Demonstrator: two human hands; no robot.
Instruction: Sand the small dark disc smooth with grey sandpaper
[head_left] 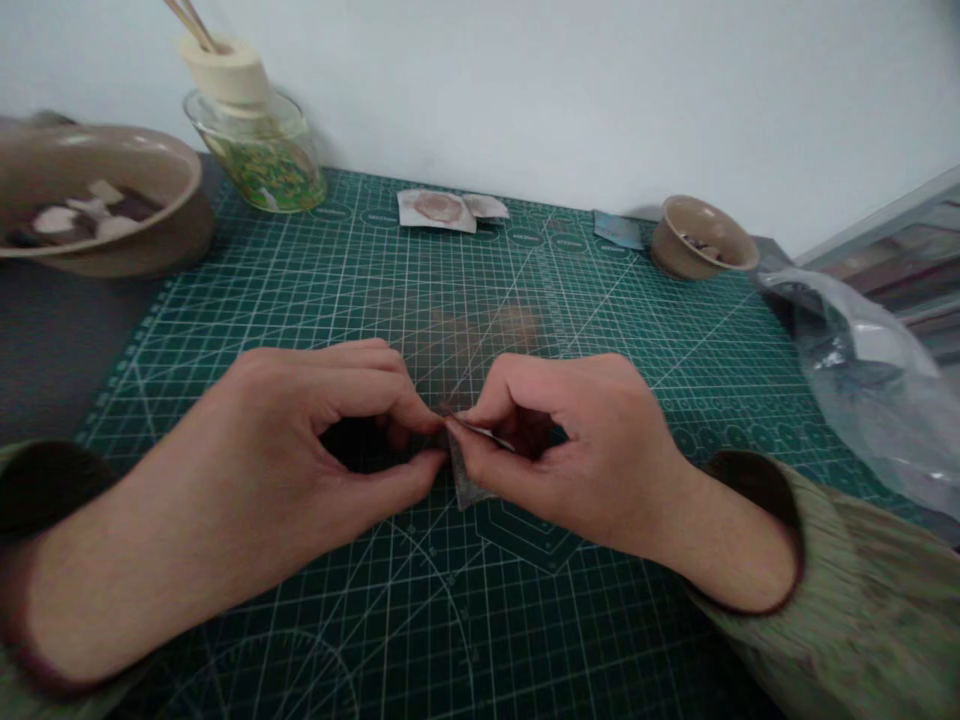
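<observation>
Grey scrap (466,484) between curled, pinching hands (322,440) (562,450)

Both forearms come in from the lower corners, angled inward. My left hand (315,440) and right hand (570,450) meet at centre, knuckles up, wrists low. All fingers (375,385) curled. On each hand, thumb and forefinger are pinched together, the two pinches touching tip to tip.
</observation>
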